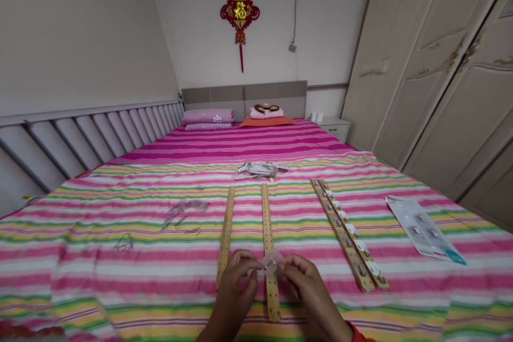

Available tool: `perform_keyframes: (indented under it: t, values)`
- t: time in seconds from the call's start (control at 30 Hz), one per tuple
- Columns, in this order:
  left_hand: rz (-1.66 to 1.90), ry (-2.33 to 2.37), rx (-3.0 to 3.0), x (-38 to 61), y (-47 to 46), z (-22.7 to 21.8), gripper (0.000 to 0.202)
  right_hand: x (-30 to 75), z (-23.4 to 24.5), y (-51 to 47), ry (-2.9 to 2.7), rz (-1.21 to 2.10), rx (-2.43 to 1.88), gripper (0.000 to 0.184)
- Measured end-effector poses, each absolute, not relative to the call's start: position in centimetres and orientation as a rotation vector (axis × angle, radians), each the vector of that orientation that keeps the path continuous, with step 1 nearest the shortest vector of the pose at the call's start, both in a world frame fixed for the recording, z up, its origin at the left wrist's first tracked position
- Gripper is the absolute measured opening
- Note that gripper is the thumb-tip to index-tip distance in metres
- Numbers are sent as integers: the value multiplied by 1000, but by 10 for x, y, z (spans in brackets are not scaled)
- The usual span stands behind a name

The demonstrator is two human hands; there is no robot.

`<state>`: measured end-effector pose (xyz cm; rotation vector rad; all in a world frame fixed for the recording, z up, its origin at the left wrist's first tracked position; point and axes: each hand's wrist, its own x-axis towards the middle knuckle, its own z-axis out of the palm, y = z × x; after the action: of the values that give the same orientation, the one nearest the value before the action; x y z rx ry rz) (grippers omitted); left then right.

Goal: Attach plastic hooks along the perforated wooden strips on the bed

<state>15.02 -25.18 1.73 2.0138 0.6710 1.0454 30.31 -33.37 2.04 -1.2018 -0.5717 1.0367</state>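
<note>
A small clear plastic bag [273, 259], with tiny dark and shiny bits in it, is held up between my hands. My right hand [303, 277] pinches the bag's right edge between thumb and fingers. At its left edge, my left hand [239, 279] has its curled fingers on the bag. Below the bag lies a wooden strip with rows of holes [273, 299], partly covered by it. Another wooden strip [227, 219] lies to the left, its near end beside my left hand.
To the right are two wooden strips with metal fittings and white discs [350, 230], then a blister pack [425, 227]. Torn plastic wrapping [185, 208] lies left and a bag of parts [259, 170] farther back. A striped sheet [160, 278] covers the bed; a railing [92, 139] runs along the left.
</note>
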Motion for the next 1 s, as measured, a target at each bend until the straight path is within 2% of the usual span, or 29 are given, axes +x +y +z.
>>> perform_keyframes:
  t: [0.43, 0.63, 0.7, 0.8, 1.0]
  values:
    - [922, 634, 2006, 156, -272, 28, 29, 298, 12, -343, -545, 1147, -1130, 30]
    - [1154, 776, 1978, 158, -271, 33, 20, 289, 4, -346, -500, 1217, -1091, 29]
    - [1234, 902, 1883, 157, -269, 29, 17, 287, 3, -348, -435, 1243, -1007, 29]
    - [1205, 1050, 1627, 158, -270, 18, 24, 282, 3, -348, -317, 1241, -908, 30]
    - [986, 934, 1283, 168, -285, 0, 33, 268, -4, -343, -263, 1198, -854, 31]
